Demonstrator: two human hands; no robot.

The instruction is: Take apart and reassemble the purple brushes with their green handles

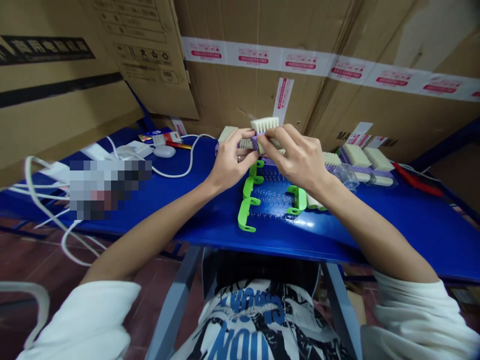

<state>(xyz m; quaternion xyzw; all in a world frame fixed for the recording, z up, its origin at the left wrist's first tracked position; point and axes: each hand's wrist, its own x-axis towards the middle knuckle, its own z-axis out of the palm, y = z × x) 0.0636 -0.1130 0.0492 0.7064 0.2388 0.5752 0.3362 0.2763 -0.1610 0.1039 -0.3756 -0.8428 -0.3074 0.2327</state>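
My left hand (232,160) and my right hand (296,152) meet over the back of the blue table. Between their fingertips they hold a small purple brush with off-white bristles (264,124), its bristle side turned up. Fingers cover most of its purple body. Below my hands lie bright green curved brackets (246,197) with holes in their ends, and another green bracket (299,200) is near my right wrist. Several thin metal springs (272,195) are laid out between them. More bristle brushes (227,134) sit behind my hands, partly hidden.
To the right stand more purple brushes (356,156), a clear plastic cup-like piece (345,176) and a red-handled tool (418,181). On the left are white cables (33,175), a white mouse (164,151) and a blurred-out patch. Cardboard boxes (240,85) wall off the table's back edge.
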